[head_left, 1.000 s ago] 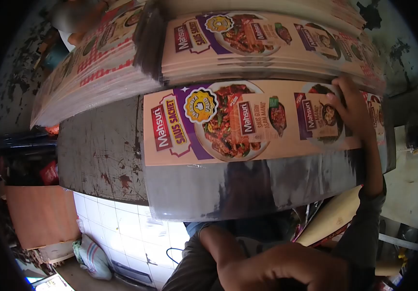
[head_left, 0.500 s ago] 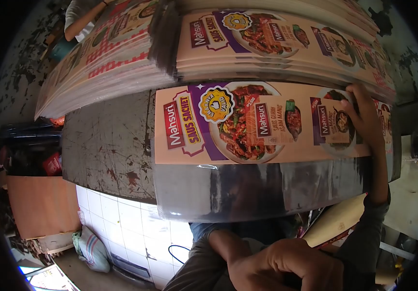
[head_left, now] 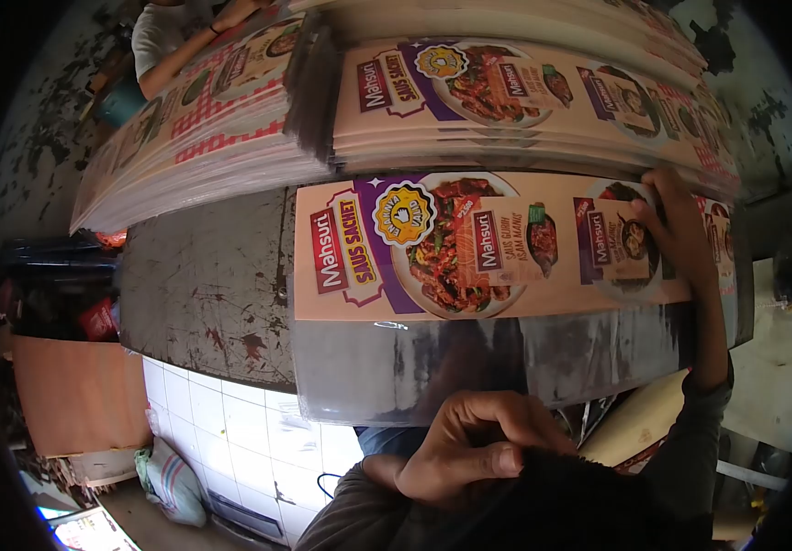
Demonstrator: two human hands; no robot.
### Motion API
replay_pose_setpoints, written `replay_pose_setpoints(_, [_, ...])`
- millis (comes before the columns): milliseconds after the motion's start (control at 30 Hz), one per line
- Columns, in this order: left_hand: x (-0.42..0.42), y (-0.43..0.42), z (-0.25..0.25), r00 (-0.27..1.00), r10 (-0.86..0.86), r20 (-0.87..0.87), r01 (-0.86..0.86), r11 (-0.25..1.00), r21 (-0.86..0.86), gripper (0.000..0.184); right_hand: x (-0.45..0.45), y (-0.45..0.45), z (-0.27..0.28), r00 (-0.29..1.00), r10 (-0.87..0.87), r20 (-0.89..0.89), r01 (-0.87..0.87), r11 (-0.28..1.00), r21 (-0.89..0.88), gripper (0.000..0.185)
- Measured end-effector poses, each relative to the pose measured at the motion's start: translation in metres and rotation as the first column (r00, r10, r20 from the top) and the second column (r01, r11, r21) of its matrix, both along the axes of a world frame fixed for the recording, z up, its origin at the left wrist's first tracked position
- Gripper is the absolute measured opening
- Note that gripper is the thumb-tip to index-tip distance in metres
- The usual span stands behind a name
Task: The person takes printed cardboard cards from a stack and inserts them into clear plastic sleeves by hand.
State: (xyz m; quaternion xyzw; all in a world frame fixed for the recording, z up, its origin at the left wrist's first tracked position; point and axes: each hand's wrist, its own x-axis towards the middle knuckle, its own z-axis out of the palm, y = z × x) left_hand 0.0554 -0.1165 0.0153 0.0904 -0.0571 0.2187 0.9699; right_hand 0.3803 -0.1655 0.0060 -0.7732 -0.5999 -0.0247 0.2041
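Note:
A printed sauce sheet [head_left: 556, 298] in a clear plastic sleeve [head_left: 396, 367] lies on the worn metal table, its clear plastic part reaching past the near edge. My right hand [head_left: 685, 230] rests on the right part of the sheet, thumb apart from the fingers, fingertips near the far edge. Down by my body, my left hand [head_left: 474, 445] is closed, with fingers curled and thumb bent. It sits against a dark shape [head_left: 579, 500] at the bottom; whether anything is inside the fingers is hidden.
Behind the sheet stands a stack of similar printed sheets [head_left: 469, 142], with another stack [head_left: 203, 147] at the left. Another person's arm [head_left: 185, 60] reaches over the left stack. A scratched metal tabletop [head_left: 203, 285] shows at left. Below lie a sack [head_left: 174, 482] and white tiles [head_left: 230, 404].
My left hand has risen from my lap and curled up, and the dark shape now shows beside it. My right hand stays on the sheet. The other person's hand has come into view.

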Motion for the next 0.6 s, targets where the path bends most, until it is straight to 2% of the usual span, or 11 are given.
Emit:
replay_pose_setpoints(133, [-0.006,0.003,-0.004,0.998,-0.004,-0.066,0.008,0.999,0.051,0.015,-0.006,-0.002,0.003,0.999,-0.041,-0.033,0.042,0.999,0.003,0.031])
replay_pose_setpoints(233, [-0.021,0.007,-0.011,0.976,-0.115,-0.185,0.128,0.990,0.058,0.023,-0.006,-0.002,0.003,0.999,-0.039,-0.026,0.039,0.999,-0.021,0.031])
replay_pose_setpoints(300, [-0.026,0.010,-0.008,0.970,0.105,-0.218,-0.052,0.970,0.239,0.032,-0.001,-0.003,-0.002,1.000,-0.002,0.017,0.002,0.999,0.037,0.032])
replay_pose_setpoints(367, [-0.040,0.022,-0.003,0.915,0.320,-0.246,-0.183,0.872,0.454,0.039,-0.003,-0.001,0.002,1.000,-0.005,0.019,0.004,0.999,0.041,0.032])
replay_pose_setpoints(400, [-0.049,0.035,-0.009,0.838,0.512,-0.190,-0.256,0.675,0.691,0.042,-0.006,-0.001,0.003,1.000,-0.006,-0.002,0.006,1.000,0.017,0.032])
replay_pose_setpoints(433, [-0.059,0.050,-0.001,0.723,0.669,-0.169,-0.218,0.454,0.864,0.042,-0.006,0.000,0.004,1.000,-0.010,0.000,0.010,0.999,0.032,0.032])
replay_pose_setpoints(467, [-0.067,0.067,0.002,0.583,0.812,-0.031,-0.139,0.137,0.981,0.045,-0.008,-0.001,0.005,1.000,-0.012,-0.023,0.012,1.000,0.011,0.032])
replay_pose_setpoints(500, [-0.074,0.088,0.012,0.543,0.839,0.038,0.051,-0.078,0.996,0.045,-0.009,-0.001,0.006,0.999,-0.013,-0.049,0.013,1.000,-0.014,0.032])
replay_pose_setpoints(533, [-0.077,0.104,0.026,0.479,0.873,0.089,0.332,-0.275,0.902,0.049,-0.009,-0.001,0.008,0.997,-0.025,-0.076,0.022,0.999,-0.035,0.033])
replay_pose_setpoints(600, [-0.070,0.134,0.021,0.473,0.869,0.141,0.515,-0.403,0.756,0.066,-0.008,-0.001,0.005,0.998,-0.013,-0.065,0.013,1.000,-0.004,0.034])
